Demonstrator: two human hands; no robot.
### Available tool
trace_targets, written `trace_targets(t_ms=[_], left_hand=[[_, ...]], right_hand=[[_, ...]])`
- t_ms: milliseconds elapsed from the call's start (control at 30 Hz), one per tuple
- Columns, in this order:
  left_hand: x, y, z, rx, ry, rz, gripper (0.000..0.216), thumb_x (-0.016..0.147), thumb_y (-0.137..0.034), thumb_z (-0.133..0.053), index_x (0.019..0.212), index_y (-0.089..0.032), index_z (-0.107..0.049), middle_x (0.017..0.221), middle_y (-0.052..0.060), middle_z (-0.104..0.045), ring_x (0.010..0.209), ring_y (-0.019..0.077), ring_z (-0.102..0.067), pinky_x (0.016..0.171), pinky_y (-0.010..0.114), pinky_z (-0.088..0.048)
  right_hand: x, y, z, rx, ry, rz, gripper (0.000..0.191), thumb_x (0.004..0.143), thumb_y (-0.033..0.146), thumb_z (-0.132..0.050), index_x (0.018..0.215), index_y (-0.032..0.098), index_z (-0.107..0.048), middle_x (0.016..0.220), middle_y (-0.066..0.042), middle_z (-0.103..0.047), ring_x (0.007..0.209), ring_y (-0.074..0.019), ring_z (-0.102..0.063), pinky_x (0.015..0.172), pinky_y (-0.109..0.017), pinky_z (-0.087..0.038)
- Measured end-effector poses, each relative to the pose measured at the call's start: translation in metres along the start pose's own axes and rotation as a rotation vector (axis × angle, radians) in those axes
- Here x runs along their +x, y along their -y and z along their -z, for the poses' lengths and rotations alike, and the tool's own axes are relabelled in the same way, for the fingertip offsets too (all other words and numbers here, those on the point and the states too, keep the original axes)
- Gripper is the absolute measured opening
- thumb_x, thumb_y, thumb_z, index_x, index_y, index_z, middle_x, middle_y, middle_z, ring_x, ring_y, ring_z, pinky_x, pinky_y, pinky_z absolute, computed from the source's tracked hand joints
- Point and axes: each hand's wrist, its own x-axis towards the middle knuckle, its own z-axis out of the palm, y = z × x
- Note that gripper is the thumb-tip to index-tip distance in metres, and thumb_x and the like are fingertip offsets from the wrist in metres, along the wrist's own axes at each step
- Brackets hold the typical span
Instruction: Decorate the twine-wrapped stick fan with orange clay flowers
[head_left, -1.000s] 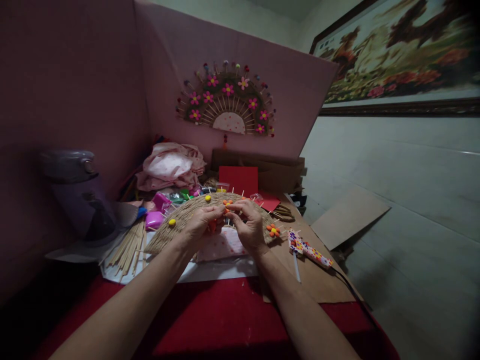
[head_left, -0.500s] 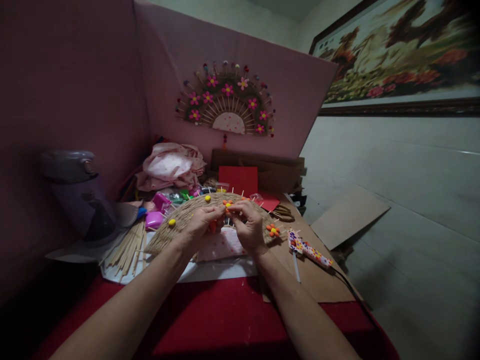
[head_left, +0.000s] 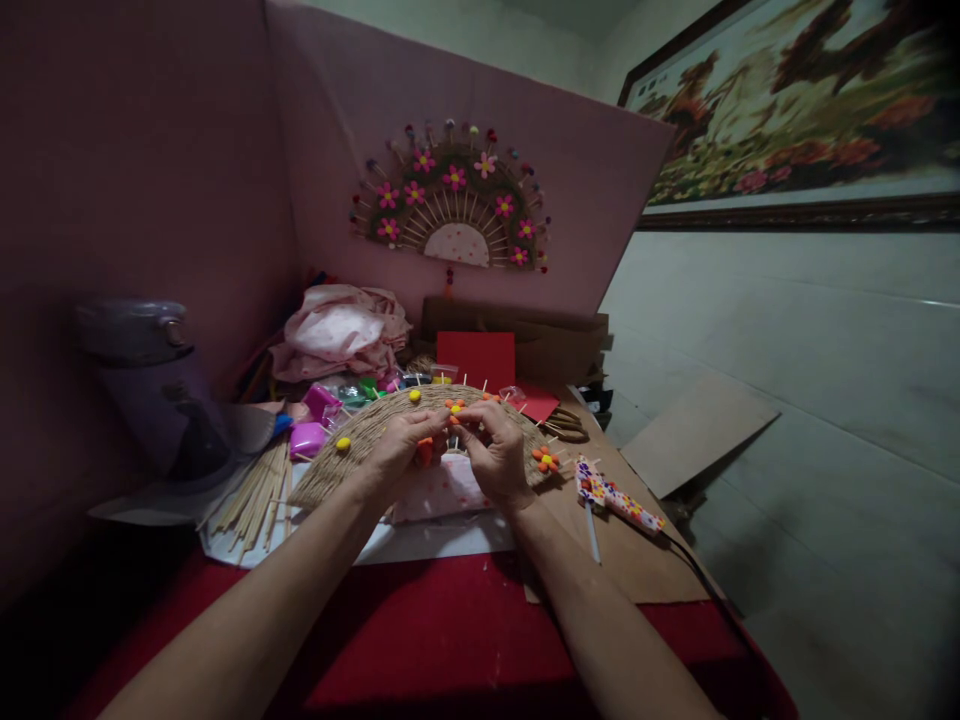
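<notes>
A half-round fan [head_left: 375, 432] covered in coiled twine stands before me, with short sticks poking out along its curved edge. Yellow clay dots [head_left: 343, 444] sit on its left part, and an orange clay flower [head_left: 546, 460] with a yellow centre on its right. My left hand [head_left: 401, 447] is closed, with a lump of orange clay [head_left: 425, 452] showing beneath its fingers. My right hand [head_left: 496, 450] pinches at the fan's middle, fingertips meeting the left ones over a small orange piece. Another orange flower [head_left: 455, 407] shows just behind the fingertips, partly hidden.
A patterned glue gun [head_left: 619, 503] with a cord lies on cardboard [head_left: 637, 580] at right. Wooden sticks [head_left: 259, 500], a purple bottle [head_left: 165, 400] and magenta clay packs [head_left: 307, 440] are at left. Pink cloth [head_left: 341, 330] and red card [head_left: 476, 355] lie behind. A finished fan [head_left: 457, 200] hangs above.
My hands stay together at the middle of the fan, with only slight finger movement. More of the orange lump shows below my left hand. The view has shifted very slightly.
</notes>
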Motion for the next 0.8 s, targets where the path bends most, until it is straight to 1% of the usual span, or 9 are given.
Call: trace_targets(t_ms=[100,200,333,467,667,800], left_hand=[[0.0014,0.0016,0.0011,0.002,-0.015,-0.013,0.028,0.068,-0.035,-0.071,0.057,-0.013,-0.059,0.047,-0.003,-0.045,0.042,0.0048,-0.035,0.044,0.022,-0.021],[0.0017,0.0023,0.0014,-0.007,-0.024,-0.027,0.023,0.064,-0.030,-0.074,0.060,-0.012,-0.061,0.047,-0.003,-0.045,0.042,0.0044,-0.035,0.044,0.022,-0.021],[0.0005,0.0008,0.0005,0.003,-0.013,-0.012,0.025,0.066,-0.033,-0.072,0.061,-0.012,-0.062,0.048,-0.003,-0.046,0.042,0.0047,-0.036,0.044,0.022,-0.023],[-0.0008,-0.0019,-0.0009,0.003,-0.024,-0.006,0.023,0.063,-0.030,-0.074,0.060,-0.011,-0.062,0.048,-0.003,-0.045,0.042,0.0043,-0.035,0.044,0.021,-0.022],[-0.0014,-0.0026,-0.0015,-0.010,0.002,0.001,0.026,0.068,-0.034,-0.071,0.061,-0.011,-0.061,0.050,-0.003,-0.046,0.043,0.0046,-0.035,0.044,0.022,-0.022],[-0.0009,-0.0028,-0.0013,-0.023,0.002,0.006,0.023,0.064,-0.029,-0.073,0.060,-0.011,-0.060,0.050,-0.003,-0.046,0.044,0.0045,-0.036,0.044,0.021,-0.022]], right_hand=[[-0.0007,-0.0002,0.0002,-0.019,0.010,0.010,0.005,0.081,0.017,-0.058,0.082,0.020,-0.062,0.081,-0.003,-0.060,0.078,-0.0160,-0.056,0.070,-0.029,-0.046],[-0.0012,-0.0018,0.0004,-0.014,0.033,0.012,0.007,0.080,0.018,-0.060,0.087,0.020,-0.063,0.085,-0.004,-0.061,0.080,-0.0162,-0.056,0.070,-0.029,-0.046],[-0.0013,-0.0028,0.0005,-0.004,0.026,0.012,0.004,0.082,0.020,-0.058,0.083,0.020,-0.062,0.083,-0.003,-0.060,0.079,-0.0162,-0.056,0.068,-0.029,-0.045],[-0.0006,-0.0014,0.0010,-0.004,0.035,-0.019,0.005,0.080,0.020,-0.062,0.085,0.020,-0.062,0.083,-0.003,-0.060,0.074,-0.0154,-0.055,0.064,-0.028,-0.045],[0.0002,-0.0017,0.0012,0.032,0.000,-0.007,0.003,0.082,0.021,-0.060,0.082,0.019,-0.062,0.081,-0.003,-0.060,0.077,-0.0156,-0.055,0.067,-0.028,-0.044],[-0.0002,-0.0019,0.0006,0.034,0.009,-0.049,0.005,0.080,0.020,-0.062,0.085,0.019,-0.062,0.083,-0.003,-0.060,0.076,-0.0151,-0.055,0.065,-0.027,-0.044]])
